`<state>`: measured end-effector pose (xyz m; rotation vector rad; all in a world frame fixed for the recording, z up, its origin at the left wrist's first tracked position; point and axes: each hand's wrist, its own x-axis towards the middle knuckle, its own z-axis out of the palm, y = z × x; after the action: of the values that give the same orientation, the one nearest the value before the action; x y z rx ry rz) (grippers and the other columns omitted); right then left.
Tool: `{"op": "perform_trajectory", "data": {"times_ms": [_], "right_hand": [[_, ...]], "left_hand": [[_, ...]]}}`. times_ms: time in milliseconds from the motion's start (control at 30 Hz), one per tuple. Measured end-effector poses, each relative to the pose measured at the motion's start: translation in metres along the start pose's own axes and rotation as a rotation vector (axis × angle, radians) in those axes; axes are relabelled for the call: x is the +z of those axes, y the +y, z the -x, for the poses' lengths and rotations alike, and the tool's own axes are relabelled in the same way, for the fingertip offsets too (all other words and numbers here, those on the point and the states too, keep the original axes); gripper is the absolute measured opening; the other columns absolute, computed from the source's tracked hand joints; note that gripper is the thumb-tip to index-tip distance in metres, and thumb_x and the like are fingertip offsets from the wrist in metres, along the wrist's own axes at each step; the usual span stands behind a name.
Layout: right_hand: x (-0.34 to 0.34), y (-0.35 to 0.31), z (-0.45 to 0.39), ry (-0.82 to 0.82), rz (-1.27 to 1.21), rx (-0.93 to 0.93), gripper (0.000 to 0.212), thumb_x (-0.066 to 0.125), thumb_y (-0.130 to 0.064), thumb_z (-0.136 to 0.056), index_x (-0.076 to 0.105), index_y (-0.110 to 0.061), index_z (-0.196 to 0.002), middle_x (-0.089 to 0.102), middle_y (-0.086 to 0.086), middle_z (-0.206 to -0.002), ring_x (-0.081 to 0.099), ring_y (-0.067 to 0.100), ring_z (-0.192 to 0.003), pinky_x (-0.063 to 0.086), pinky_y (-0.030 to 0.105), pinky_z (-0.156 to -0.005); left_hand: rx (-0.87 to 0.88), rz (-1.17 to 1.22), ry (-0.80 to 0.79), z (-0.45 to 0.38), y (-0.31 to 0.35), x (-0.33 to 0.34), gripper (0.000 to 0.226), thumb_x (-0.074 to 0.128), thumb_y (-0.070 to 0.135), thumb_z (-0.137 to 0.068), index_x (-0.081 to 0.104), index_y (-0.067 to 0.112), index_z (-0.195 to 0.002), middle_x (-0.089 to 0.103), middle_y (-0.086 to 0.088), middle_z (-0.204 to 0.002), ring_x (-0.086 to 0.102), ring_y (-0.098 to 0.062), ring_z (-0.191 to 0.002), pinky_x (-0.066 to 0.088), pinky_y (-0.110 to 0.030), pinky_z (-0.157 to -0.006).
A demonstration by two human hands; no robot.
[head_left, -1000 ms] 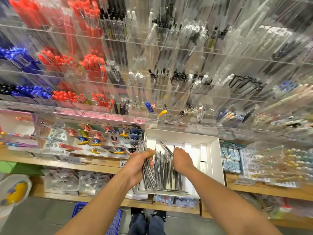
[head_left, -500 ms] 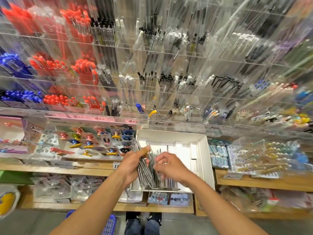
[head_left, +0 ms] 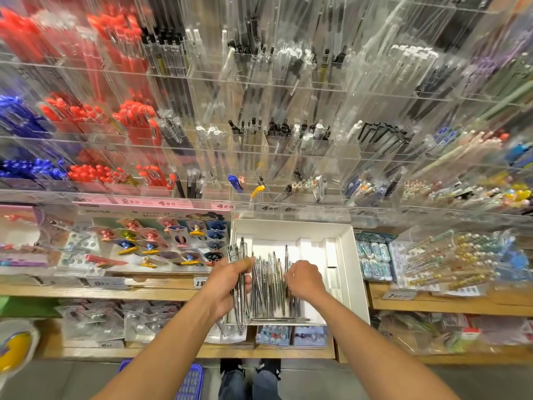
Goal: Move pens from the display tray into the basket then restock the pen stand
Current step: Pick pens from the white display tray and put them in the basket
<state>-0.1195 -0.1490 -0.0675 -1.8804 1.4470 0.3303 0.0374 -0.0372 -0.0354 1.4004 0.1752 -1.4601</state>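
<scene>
1. A white display tray point(head_left: 347, 249) sits on a wooden shelf point(head_left: 121, 293) below a wall of clear pen racks point(head_left: 288, 125).
2. Loose silver pens point(head_left: 269, 287) lie in the tray's left half, long axes running front to back, roughly parallel, tips toward the racks. One pen lies crosswise along the tray's front edge.
3. The left hand point(head_left: 227, 287) grips a bundle of pens point(head_left: 240, 284) at the tray's left edge. Fingers are curled round it, thumb pressed over the top. The bundle's long axis runs front to back; its far ends stand above the hand, and its near ends overhang the tray's front lip.
4. The right hand point(head_left: 304, 280) is over the loose pens, knuckles up, fingers bent down among them. Whether they pinch a pen cannot be told.
5. A blue basket point(head_left: 190, 381) stands on the floor below the left forearm, beside the person's shoes point(head_left: 251, 368).
6. Packaged goods point(head_left: 161, 243) lie left of the tray; eraser packs point(head_left: 373, 261) lie right.
</scene>
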Motion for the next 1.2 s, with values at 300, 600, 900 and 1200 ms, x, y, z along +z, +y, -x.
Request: {"op": "perform_trajectory", "data": {"times_ms": [300, 600, 900, 1200], "right_hand": [[0.039, -0.004, -0.018, -0.061, 0.338, 0.058, 0.021, 0.056, 0.006, -0.084, 0.058, -0.014, -0.077, 0.058, 0.001, -0.077, 0.058, 0.019, -0.070, 0.047, 0.026, -0.061], [0.044, 0.005, -0.017, -0.043, 0.213, 0.110, 0.019, 0.055, 0.007, -0.087, 0.056, -0.006, -0.101, 0.057, 0.001, -0.080, 0.052, 0.011, -0.062, 0.046, 0.024, -0.059], [0.049, 0.000, -0.012, -0.243, 0.100, 0.182, 0.009, 0.059, -0.004, -0.090, 0.056, -0.007, -0.083, 0.058, 0.003, -0.074, 0.057, 0.014, -0.060, 0.040, 0.019, -0.039], [0.026, 0.007, 0.000, -0.232, 0.100, 0.138, 0.015, 0.061, 0.000, -0.089, 0.058, 0.003, -0.104, 0.069, 0.012, -0.097, 0.071, 0.022, -0.079, 0.059, 0.029, -0.069]], "left_hand": [[-0.006, 0.002, 0.008, -0.007, -0.001, 0.000, 0.021, 0.072, 0.010, -0.087, 0.063, 0.002, -0.104, 0.065, -0.001, -0.064, 0.056, -0.012, -0.053, 0.049, -0.026, -0.046], [0.004, 0.024, 0.001, -0.004, -0.001, 0.002, 0.023, 0.069, 0.006, -0.089, 0.062, -0.002, -0.110, 0.067, -0.005, -0.066, 0.059, -0.015, -0.054, 0.051, -0.027, -0.046], [0.030, 0.016, 0.019, 0.000, -0.004, 0.002, 0.027, 0.066, 0.006, -0.092, 0.058, -0.002, -0.116, 0.065, -0.007, -0.072, 0.060, -0.015, -0.053, 0.049, -0.026, -0.045], [0.029, 0.025, 0.018, 0.008, -0.010, 0.000, 0.048, 0.068, 0.006, -0.089, 0.048, -0.003, -0.132, 0.063, -0.007, -0.074, 0.058, -0.016, -0.054, 0.049, -0.027, -0.044]]}}
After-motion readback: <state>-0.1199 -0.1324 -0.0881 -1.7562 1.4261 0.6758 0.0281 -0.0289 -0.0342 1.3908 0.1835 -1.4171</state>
